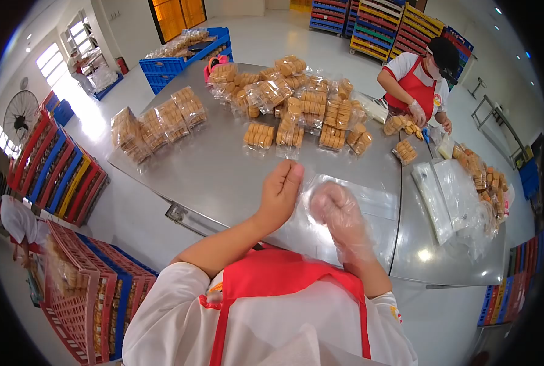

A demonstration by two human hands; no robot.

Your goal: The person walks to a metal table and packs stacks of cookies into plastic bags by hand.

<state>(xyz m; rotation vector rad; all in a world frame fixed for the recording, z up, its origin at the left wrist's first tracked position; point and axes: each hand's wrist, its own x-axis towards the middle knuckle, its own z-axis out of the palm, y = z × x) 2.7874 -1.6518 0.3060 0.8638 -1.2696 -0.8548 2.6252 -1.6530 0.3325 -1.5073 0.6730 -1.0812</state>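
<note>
My bare left hand (pixel 282 188) is closed, thumb up, over the near part of the steel table. Clear film of a plastic bag (pixel 311 186) runs up against its fingers. Close beside it, my right hand (pixel 339 210) wears a clear plastic glove and is curled into a fist; whatever lies inside the fingers is hidden. Flat clear plastic bags (pixel 375 200) lie under and to the right of that hand. Just beyond both hands, packs of round brown biscuits (pixel 290 131) in clear wrap form a large pile.
More biscuit packs (pixel 162 125) stand in a row at the left. A co-worker (pixel 415 85) handles biscuits across the table, near blue scissors (pixel 427 135). Plastic bags (pixel 446 195) and loose biscuits (pixel 482 168) lie right. Stacked crates (pixel 92 287) stand beside the table at lower left.
</note>
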